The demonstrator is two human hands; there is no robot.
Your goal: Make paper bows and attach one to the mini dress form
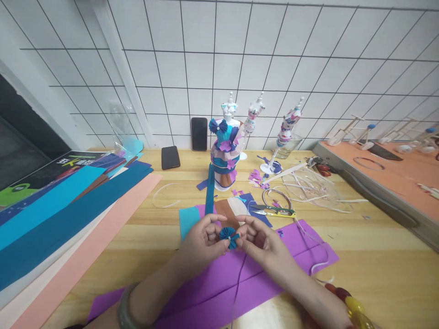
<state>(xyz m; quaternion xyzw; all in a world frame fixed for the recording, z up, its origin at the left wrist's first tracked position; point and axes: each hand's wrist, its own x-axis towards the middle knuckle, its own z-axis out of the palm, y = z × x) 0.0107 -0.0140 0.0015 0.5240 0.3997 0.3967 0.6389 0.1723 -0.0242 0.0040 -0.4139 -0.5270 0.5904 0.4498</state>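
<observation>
Between my two hands is a small teal pleated paper rosette [227,233] with a pale bead-like spot at its middle. My left hand [208,237] pinches its left side between thumb and fingers. On the right edge, the thumb and fingers of my right hand [258,238] are closed on it too. Under both hands lie purple paper sheets [199,297], and a thin cord [237,288] runs down across them. Behind the hands are brown, cream and blue paper pieces [224,211] and small scissors [274,211] with yellow and green handles.
A small mannequin [224,157] dressed in coloured paper stands at the back, with two smaller decorated forms [254,114] beside it. Long paper strips [68,219] fill the left. Two phones [170,157] are near the wall. Loose white strips [308,187] and an orange-topped surface [387,178] are right.
</observation>
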